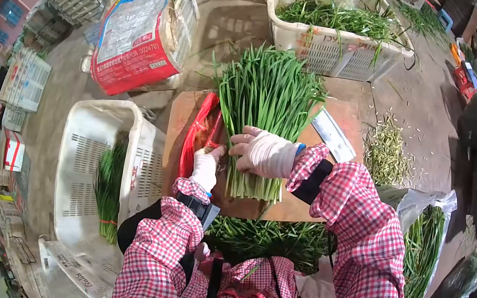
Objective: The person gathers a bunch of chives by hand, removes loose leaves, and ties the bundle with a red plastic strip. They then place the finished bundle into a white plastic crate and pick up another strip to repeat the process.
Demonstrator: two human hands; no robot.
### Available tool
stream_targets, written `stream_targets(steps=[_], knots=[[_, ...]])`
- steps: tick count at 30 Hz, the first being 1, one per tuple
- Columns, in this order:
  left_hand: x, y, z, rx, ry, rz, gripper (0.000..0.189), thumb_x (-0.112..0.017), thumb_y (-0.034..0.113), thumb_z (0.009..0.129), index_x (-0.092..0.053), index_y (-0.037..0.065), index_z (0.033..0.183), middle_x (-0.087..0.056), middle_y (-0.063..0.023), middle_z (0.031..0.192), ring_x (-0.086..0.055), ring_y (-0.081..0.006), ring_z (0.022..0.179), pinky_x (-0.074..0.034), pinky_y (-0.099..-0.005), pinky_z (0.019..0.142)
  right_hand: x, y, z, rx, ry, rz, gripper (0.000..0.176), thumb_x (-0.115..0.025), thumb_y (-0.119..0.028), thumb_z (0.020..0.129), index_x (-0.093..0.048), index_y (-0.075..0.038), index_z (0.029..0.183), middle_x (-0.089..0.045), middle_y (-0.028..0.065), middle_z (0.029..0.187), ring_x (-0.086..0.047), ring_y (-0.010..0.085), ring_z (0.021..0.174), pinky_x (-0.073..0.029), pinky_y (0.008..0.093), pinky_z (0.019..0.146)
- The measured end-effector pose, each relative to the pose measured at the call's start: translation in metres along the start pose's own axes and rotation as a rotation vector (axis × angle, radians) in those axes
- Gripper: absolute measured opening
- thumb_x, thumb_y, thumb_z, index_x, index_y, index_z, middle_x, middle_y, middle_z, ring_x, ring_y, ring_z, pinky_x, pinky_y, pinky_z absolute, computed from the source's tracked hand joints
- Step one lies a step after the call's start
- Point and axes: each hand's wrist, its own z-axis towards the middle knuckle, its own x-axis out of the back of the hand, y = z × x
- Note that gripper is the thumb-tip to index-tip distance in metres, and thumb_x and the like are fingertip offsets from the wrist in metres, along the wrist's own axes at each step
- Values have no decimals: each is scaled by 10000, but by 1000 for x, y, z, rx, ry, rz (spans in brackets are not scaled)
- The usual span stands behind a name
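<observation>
Head view: the bundle of long green stalks (271,98) lies on the bench (242,208), leaves toward the far side, pale cut ends toward the near side. The right hand (266,152) rests across the lower stems, its fingers spread apart on top. The left hand (208,164) is at the bundle's left edge, beside the red strips (193,136); its fingers are bent, but whether they are clamped on a strip or a stem, I cannot tell. A flat white object (333,133) lies right of the bundle. At left, a smaller bundle (108,188) with a red band sits in the white crate (97,104).

The step in hand looks like steadying the gathered stalks while the left hand works by the strips. The next move seems to call for light, even pressure from the right hand, keeping the cut ends level without bruising the leaves.
</observation>
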Motion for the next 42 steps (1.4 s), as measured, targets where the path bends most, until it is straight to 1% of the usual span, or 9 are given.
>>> stream_targets(steps=[5, 6, 14, 19, 24, 28, 35, 38, 42], knots=[[4, -3, 9, 85, -17, -104, 15, -636, 69, 829, -643, 57, 822, -625, -7, 730, -552, -114, 575, -454, -267, 549, -9, -8, 1, 139, 378, 33, 96, -578, -224, 661, -483, -214, 675, -474, -58, 858, -462, 165, 881, -353, 360, 856], [5, -5, 13, 110, -28, -182, 36, -635, 64, 827, -635, 63, 791, -614, 0, 717, -543, -105, 572, -446, -261, 546, -1, -18, -1, -19, -87, 78, 149, -653, -229, 697, -617, -218, 841, -569, 7, 1220, -424, 248, 1278, -245, 483, 1111], [2, 2, 9, -58, 37, 98, 18, -655, 68, 813, -649, 51, 808, -602, 20, 737, -507, -106, 638, -419, -270, 617, 23, -80, -32, -125, 520, 493, 397, -611, -175, 766, -573, -77, 1149, -567, 123, 1158, -536, 343, 1083, -440, 455, 922], [-3, 13, -1, -47, 64, 198, 116, -664, 121, 797, -671, 36, 875, -623, 16, 813, -533, -120, 745, -415, -273, 720, -57, -167, -42, -212, -101, 789, 416, -653, -233, 782, -568, -110, 1170, -627, 148, 1038, -596, 368, 946, -491, 450, 805], [15, 0, 15, -83, 92, 277, 166, -666, 140, 795, -662, 30, 919, -627, 0, 860, -549, -141, 775, -427, -296, 754, -88, -139, -31, -815, 148, 830, 449, -613, -277, 817, -539, -105, 1225, -634, 180, 1038, -600, 383, 950, -493, 438, 802], [12, -5, 17, -108, 134, 300, 64, -609, 121, 842, -647, 81, 875, -587, 22, 780, -504, -107, 667, -407, -272, 601, -54, -142, -73, -634, -4, 1312, 274, -635, -326, 846, -670, -128, 1033, -671, 136, 911, -636, 291, 890, -481, 372, 808], [16, -9, 9, -35, 230, 177, 156, -681, 143, 814, -654, 43, 931, -633, -12, 861, -555, -137, 750, -438, -279, 722, -58, -89, -137, -1342, 604, 646, 233, -617, -208, 828, -638, -157, 1055, -650, 157, 839, -638, 341, 792, -515, 394, 709], [9, -16, 3, -142, 294, 153, 121, -692, 183, 809, -627, 108, 880, -578, 33, 721, -448, -89, 514, -351, -257, 456, -77, -63, -130, -1082, 826, 529, 236, -617, -172, 823, -631, -167, 1059, -650, 145, 879, -632, 340, 816, -510, 381, 724], [16, -17, 5, -62, 293, 184, 111, -683, 157, 815, -626, 93, 886, -605, 16, 798, -529, -126, 663, -430, -273, 598, -80, -36, -133, -938, 426, 502, 249, -641, -95, 797, -630, -132, 1043, -654, 134, 905, -628, 325, 845, -496, 366, 743]])
